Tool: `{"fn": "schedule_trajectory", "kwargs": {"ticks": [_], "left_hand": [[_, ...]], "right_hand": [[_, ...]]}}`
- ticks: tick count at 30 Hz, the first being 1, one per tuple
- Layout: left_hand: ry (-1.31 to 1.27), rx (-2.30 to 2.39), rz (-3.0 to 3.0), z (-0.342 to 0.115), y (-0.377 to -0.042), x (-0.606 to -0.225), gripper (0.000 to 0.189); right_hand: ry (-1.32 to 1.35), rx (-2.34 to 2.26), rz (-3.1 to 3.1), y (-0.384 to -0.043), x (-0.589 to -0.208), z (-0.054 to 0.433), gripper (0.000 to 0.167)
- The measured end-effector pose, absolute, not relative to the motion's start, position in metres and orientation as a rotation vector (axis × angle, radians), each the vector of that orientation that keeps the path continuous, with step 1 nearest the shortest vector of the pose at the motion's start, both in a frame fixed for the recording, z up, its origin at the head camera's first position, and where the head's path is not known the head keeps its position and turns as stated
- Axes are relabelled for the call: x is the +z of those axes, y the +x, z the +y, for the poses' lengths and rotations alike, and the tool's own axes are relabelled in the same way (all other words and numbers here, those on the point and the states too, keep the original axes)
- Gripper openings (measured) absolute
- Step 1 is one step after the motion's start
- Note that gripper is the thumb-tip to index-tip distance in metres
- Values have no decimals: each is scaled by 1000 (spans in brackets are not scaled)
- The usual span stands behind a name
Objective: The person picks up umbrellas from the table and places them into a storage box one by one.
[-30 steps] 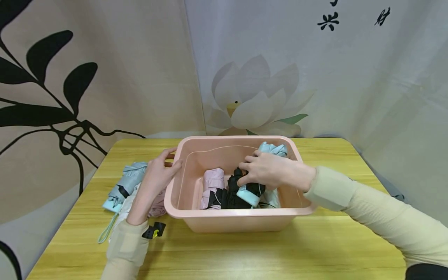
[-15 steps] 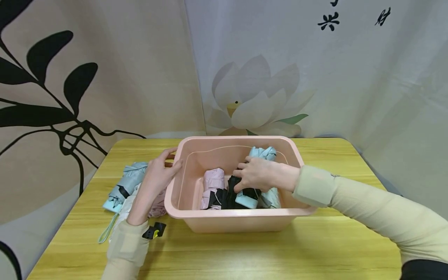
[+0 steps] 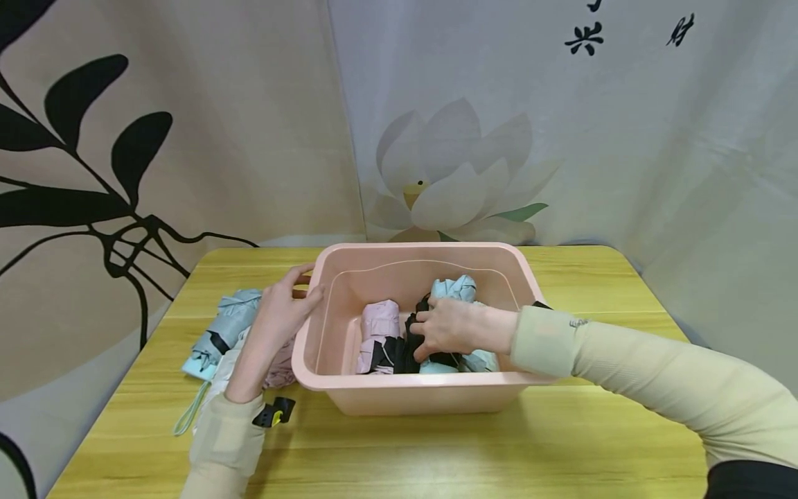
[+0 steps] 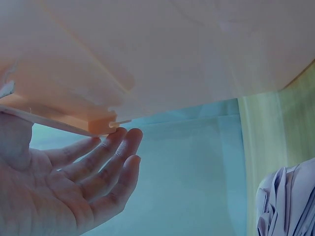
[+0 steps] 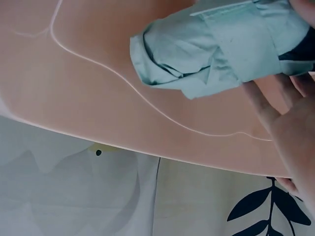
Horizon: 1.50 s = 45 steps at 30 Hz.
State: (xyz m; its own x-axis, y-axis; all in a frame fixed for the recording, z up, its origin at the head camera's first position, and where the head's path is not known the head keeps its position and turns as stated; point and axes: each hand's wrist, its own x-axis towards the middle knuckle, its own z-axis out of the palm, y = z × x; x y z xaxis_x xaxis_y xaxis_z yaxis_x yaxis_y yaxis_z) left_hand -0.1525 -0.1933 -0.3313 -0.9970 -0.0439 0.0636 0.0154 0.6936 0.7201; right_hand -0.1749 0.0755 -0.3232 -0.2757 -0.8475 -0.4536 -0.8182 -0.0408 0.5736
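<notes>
The right hand [image 3: 456, 326], fingers curled round a rolled pale-blue fabric bundle [image 3: 454, 288], holds it inside the pink plastic tub [image 3: 430, 380], long axis front to back; the left hand [image 3: 282, 309] grips the rim.

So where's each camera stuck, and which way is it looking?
Head: sits on the person's head, looking forward and down at the pink tub; left hand, right hand and sleeves show.
Left wrist: sits on that wrist, looking past that hand's fingers at the tub's outer wall.
Right wrist: sits on that wrist, looking at the light-blue bundle inside the tub; part of the hand shows.
Shared: head and right wrist both see the tub, bundle and patterned cloth behind.
</notes>
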Motion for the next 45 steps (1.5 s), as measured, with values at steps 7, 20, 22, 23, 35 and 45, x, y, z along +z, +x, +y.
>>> {"fn": "schedule_trajectory", "kwargs": {"ticks": [7,20,22,23,35,45], "left_hand": [[18,-1191,-2821,-194,-152,-331,54],[29,-1176,-2820,-193,-153,-333,54],[28,-1173,-2821,-193,-153,-333,54],[27,-1171,-2821,-193,-153,-333,54],[25,-1188,-2814,-193,-153,-334,54],[28,-1198,-2811,-192,-153,-335,54]], "right_hand": [[1847,-1199,-2119,-175,-324,75,35],[1603,-847,-2470,-174,-293,94,23],[1577,-772,-2529,-176,-288,100,24],[1564,-734,-2557,-177,-286,103,24],[1395,-142,-2695,-183,-263,157,27],[1165,128,-2711,-187,-289,195,41]]}}
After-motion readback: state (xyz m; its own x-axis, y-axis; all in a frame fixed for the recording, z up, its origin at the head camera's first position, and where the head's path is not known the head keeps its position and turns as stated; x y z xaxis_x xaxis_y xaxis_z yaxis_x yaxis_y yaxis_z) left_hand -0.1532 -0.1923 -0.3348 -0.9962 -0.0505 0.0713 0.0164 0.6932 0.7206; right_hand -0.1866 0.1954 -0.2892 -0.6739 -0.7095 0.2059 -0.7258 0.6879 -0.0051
